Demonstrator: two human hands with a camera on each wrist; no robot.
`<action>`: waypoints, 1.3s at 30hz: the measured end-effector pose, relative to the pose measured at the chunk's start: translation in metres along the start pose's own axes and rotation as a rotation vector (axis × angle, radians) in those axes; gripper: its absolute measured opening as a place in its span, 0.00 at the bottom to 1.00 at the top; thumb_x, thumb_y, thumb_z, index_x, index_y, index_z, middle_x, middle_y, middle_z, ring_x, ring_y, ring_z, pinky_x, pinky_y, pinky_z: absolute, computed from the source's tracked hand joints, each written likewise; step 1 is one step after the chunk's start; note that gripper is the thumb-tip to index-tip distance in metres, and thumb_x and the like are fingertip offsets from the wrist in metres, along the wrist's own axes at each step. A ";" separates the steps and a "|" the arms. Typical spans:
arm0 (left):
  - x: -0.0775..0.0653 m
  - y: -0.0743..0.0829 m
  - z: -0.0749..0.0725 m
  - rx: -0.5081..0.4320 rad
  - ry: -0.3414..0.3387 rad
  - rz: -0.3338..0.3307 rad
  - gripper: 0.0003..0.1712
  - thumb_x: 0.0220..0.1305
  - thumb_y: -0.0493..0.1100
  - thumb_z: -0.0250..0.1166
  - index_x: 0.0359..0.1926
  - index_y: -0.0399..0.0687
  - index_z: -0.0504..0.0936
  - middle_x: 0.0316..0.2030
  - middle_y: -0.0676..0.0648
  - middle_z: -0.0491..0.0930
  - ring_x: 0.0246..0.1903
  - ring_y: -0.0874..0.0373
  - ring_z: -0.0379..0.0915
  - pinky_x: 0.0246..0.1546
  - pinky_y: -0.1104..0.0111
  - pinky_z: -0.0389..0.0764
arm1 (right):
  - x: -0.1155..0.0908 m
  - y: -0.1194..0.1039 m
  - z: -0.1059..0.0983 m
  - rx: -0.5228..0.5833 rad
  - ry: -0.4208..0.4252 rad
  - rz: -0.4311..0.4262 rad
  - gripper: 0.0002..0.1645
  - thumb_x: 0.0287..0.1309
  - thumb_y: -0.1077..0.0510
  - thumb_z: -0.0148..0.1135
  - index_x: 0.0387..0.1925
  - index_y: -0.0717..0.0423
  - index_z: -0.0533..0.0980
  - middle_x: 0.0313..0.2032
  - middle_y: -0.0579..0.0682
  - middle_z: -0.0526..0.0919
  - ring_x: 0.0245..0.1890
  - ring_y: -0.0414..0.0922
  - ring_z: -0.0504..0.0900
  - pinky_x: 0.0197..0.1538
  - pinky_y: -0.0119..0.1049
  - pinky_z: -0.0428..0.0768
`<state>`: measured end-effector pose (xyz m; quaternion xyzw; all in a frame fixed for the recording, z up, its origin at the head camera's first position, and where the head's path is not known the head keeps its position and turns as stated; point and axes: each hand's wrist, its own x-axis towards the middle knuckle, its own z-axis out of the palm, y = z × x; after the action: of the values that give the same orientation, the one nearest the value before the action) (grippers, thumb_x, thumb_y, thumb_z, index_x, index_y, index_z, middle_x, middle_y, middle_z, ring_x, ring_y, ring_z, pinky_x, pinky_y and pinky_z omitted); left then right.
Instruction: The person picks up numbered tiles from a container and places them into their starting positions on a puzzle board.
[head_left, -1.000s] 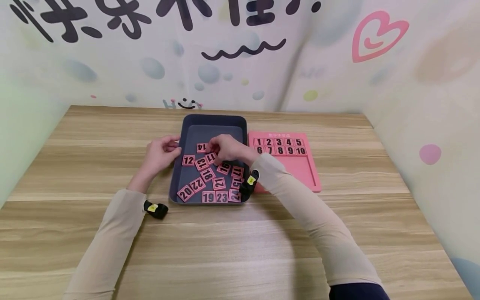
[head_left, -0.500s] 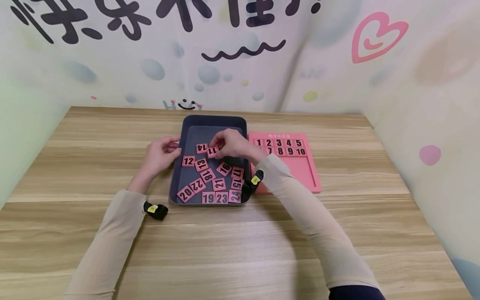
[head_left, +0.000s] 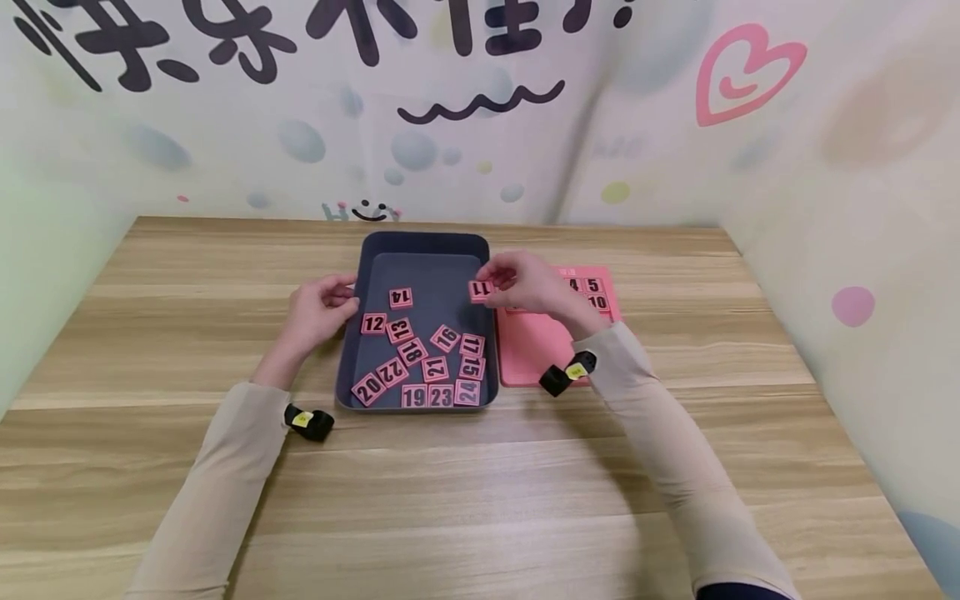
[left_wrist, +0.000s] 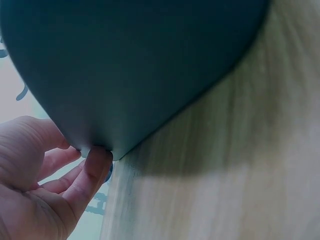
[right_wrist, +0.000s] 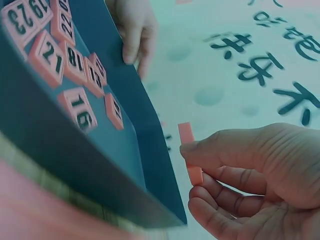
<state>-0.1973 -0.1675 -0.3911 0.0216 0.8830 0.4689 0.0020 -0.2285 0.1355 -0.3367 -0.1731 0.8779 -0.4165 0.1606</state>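
My right hand (head_left: pixel 528 283) pinches a pink number tile (head_left: pixel 480 290) marked 11 between thumb and fingers, over the right rim of the dark blue tray (head_left: pixel 427 267). In the right wrist view the tile (right_wrist: pixel 188 145) stands edge-on between the thumb and fingertips. My left hand (head_left: pixel 322 310) is at the tray's left side, holding it with thumb and bent fingers at the wall. Several number tiles lie in the tray, among them tile 14 (head_left: pixel 401 297), tile 12 (head_left: pixel 373 323) and tile 16 (head_left: pixel 445 337). My right hand hides part of the pink board (head_left: pixel 536 350).
The pink board stands right beside the tray, with rows of number tiles such as tile 10 (head_left: pixel 597 302) at its top. Both rest on a wooden table (head_left: pixel 420 492). A printed wall (head_left: pixel 247 150) rises behind the table's back edge.
My right hand has lifted tile 11 from among the others in the tray and carried it right to the tray's right rim. The left hand stays at the tray's left side.
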 end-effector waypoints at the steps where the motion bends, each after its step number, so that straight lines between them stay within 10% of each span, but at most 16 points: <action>1: 0.000 0.000 0.000 0.001 0.000 0.000 0.22 0.63 0.31 0.57 0.58 0.30 0.71 0.46 0.30 0.76 0.43 0.43 0.75 0.42 0.67 0.79 | -0.003 0.003 -0.003 0.013 0.013 0.004 0.19 0.47 0.65 0.70 0.44 0.61 0.78 0.37 0.55 0.78 0.36 0.49 0.75 0.39 0.42 0.82; 23: -0.002 -0.002 -0.001 0.008 0.000 -0.007 0.22 0.63 0.32 0.57 0.59 0.31 0.71 0.47 0.30 0.77 0.43 0.43 0.75 0.42 0.67 0.79 | -0.038 0.065 -0.009 -0.246 0.022 0.080 0.17 0.43 0.63 0.73 0.39 0.61 0.79 0.35 0.53 0.81 0.38 0.48 0.76 0.46 0.40 0.76; 39: 0.001 0.000 -0.001 -0.012 -0.005 -0.013 0.22 0.63 0.31 0.57 0.59 0.31 0.71 0.47 0.31 0.76 0.44 0.44 0.75 0.43 0.66 0.79 | -0.043 0.067 -0.017 -0.292 -0.101 -0.137 0.26 0.39 0.76 0.67 0.46 0.65 0.78 0.35 0.55 0.81 0.33 0.48 0.77 0.38 0.37 0.78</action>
<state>-0.1979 -0.1678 -0.3906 0.0167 0.8802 0.4742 0.0073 -0.2088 0.2057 -0.3732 -0.2749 0.9060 -0.2855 0.1490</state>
